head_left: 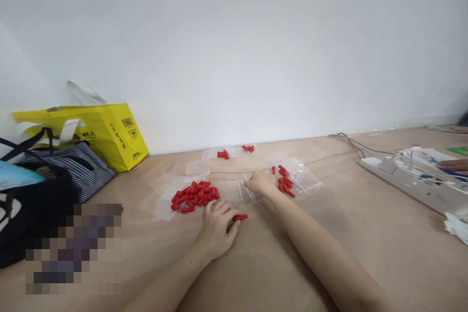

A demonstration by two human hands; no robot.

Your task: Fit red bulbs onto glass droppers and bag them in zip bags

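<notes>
A red rubber dropper bulb is pinched between the thumb and fingers of my left hand, just above the table. My right hand is at the right part of a row of thin clear tubes, its fingers drawn together and pointing left; what they grip is hidden. Left of the tubes is a heap of red rubber bulbs on clear plastic bags. A smaller group of red bulbs lies right of my right hand, beside another clear bag.
Near the wall, more red pieces lie on clear bags. At the left stand a yellow bag, a striped bag and a black bag. A white power strip with cables lies right; another person's hand shows beyond it.
</notes>
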